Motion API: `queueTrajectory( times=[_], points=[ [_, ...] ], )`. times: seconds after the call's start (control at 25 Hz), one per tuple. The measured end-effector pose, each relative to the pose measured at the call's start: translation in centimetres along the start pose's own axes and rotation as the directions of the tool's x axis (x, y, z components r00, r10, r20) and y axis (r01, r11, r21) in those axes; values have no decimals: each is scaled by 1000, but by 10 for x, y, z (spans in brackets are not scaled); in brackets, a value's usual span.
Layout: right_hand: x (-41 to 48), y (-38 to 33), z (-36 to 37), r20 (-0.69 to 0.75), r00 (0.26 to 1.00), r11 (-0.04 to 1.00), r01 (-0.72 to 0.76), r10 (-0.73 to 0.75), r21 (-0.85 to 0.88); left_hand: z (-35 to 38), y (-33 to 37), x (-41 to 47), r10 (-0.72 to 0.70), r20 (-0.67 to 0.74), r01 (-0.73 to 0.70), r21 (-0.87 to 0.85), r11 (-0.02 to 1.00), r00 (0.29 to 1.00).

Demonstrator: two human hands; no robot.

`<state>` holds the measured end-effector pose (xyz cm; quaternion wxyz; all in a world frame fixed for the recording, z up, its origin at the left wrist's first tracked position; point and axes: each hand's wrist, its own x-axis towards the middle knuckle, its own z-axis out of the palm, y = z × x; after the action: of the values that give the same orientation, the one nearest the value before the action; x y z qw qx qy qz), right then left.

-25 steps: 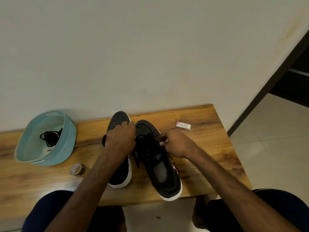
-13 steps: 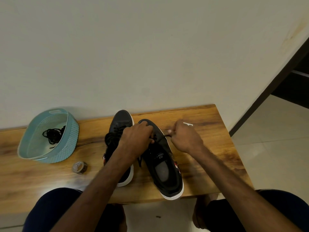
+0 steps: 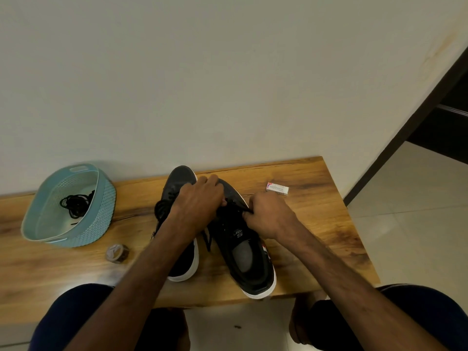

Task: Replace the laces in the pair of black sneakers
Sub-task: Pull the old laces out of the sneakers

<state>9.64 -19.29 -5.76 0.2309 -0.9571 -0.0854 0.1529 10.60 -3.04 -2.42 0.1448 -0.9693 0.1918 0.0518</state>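
Head view: right sneaker, black with a white sole, lies on the wooden bench, toe toward 12 o'clock; left hand curls its fingers over that toe; right hand, at 3 o'clock of the left, pinches the black lace at the eyelets; left sneaker just beside, at 9 o'clock; teal basket holding spare laces farther at 9 o'clock; tape roll at 8 o'clock; small box at 1 o'clock.

Sneakers: black, white soles. Laces: black. Basket: teal, lattice-patterned wall. Bench: amber wood grain.
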Motion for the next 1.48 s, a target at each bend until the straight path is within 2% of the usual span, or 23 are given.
queueTrajectory(
  times=[0.12, 0.24, 0.32, 0.4, 0.52, 0.6, 0.72, 0.8, 0.88, 1.0, 1.08, 1.24, 1.4, 1.48],
  points=[
    [1, 5, 1, -60, 993, 995, -100, 101, 19, -1, -24, -8, -110, 20, 109, 64, 992, 994],
    [5, 18, -3, -137, 980, 989, -138, 144, 47, -2, -69, -28, -267, 20, 265, 88, 960, 963],
    [6, 24, -6, -129, 979, 988, -152, 156, 41, 1, -85, -35, -344, 25, 344, 14, 939, 939],
    [5, 24, -7, -131, 982, 988, -146, 139, -49, 3, -77, -32, -355, 77, 363, -125, 923, 932],
    [6, 20, -11, -203, 976, 983, -107, 75, -150, 10, -43, -25, -297, 172, 332, -229, 915, 939],
    [11, 21, -10, -209, 978, 992, -25, -2, -123, 15, -19, -19, -296, 127, 320, -291, 901, 947],
    [19, 17, -8, -153, 986, 988, 41, -64, -149, 21, 16, -8, -248, 64, 247, -488, 837, 967],
    [23, 14, -6, -155, 984, 970, 53, -92, -237, 24, 36, -1, -191, 92, 207, -608, 767, 977],
    [24, 13, -6, -212, 972, 962, 43, -103, -270, 25, 44, 3, -201, 104, 215, -710, 670, 974],
    [25, 17, -7, -313, 949, 993, -4, -33, -118, 32, 38, 6, -252, 139, 255, -818, 515, 958],
    [24, 19, -9, -326, 945, 999, -14, 0, -41, 38, 31, 7, -249, 176, 272, -860, 431, 952],
    [25, 17, -11, -266, 963, 997, 26, -45, -74, 43, 30, 6, -212, 188, 264, -867, 423, 959],
    [30, 17, -13, -187, 979, 993, 68, -86, -100, 42, 28, 6, -210, 163, 230, -905, 356, 964],
    [33, 19, -12, -177, 981, 995, 66, -80, -80, 40, 28, 7, -212, 54, 146, -883, 447, 976]
  ],
)
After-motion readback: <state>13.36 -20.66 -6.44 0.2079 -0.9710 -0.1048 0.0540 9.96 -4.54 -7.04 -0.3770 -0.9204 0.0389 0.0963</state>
